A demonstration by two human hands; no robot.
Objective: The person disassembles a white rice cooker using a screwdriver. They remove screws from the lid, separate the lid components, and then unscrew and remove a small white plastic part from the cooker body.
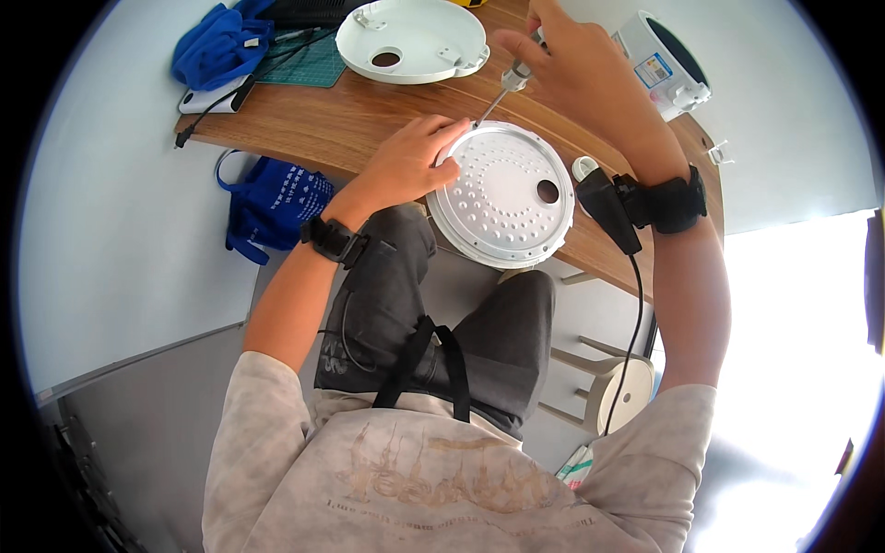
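Note:
A round silvery-white plate (502, 189), studded with raised bumps and pierced by one round hole, lies at the front edge of the desk and juts out over my knees. My left hand (410, 161) grips its upper-left rim, the fingers at the edge and the thumb across the top face. In my right hand (562, 51) is a screwdriver (514, 77) with a pale handle, held at a slant. Its tip meets the plate's rim close beside my left fingertips. Any screw under the tip is too small to make out.
Behind the plate sits a white round lid shell (415, 37). A white cylindrical appliance body (659, 64) stands at the back right. A green cutting mat (304, 60), blue cloth (217, 46) and black cable (207, 109) occupy the back left. A stool (619, 394) is below, right.

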